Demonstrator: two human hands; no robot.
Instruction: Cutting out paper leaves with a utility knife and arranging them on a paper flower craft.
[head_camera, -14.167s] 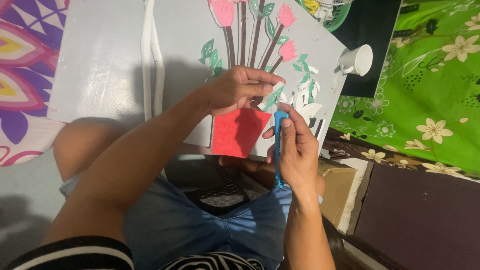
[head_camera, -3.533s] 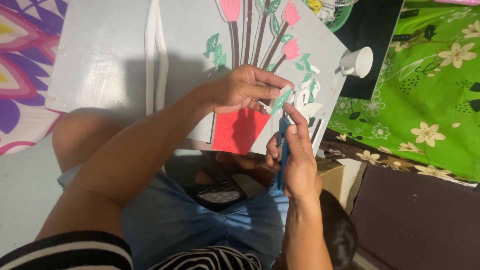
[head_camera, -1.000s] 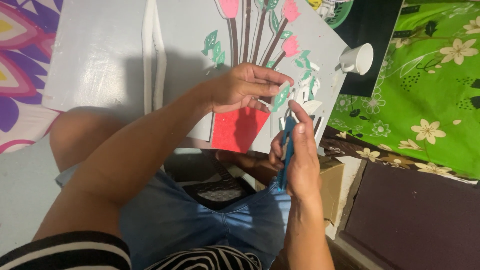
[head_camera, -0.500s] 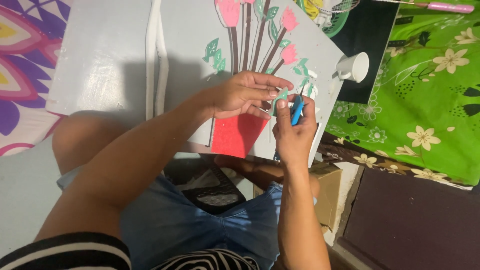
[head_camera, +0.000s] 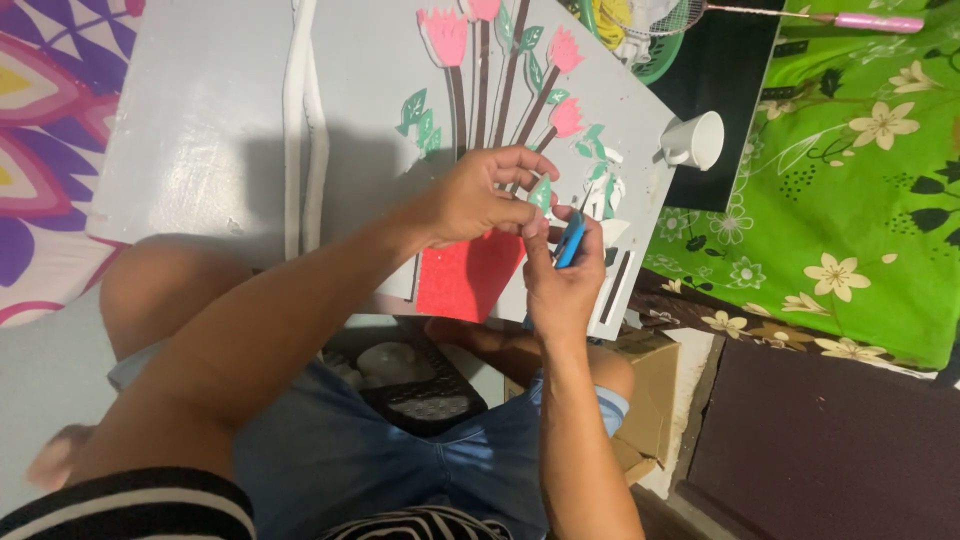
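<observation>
Grey board is propped on the lap, with paper flowers and a red pot shape stuck on it. A small green leaf is pinched by the left hand just above the red pot shape. A blue tool is gripped in the right hand beside the leaf. A white cup lies right of the board
</observation>
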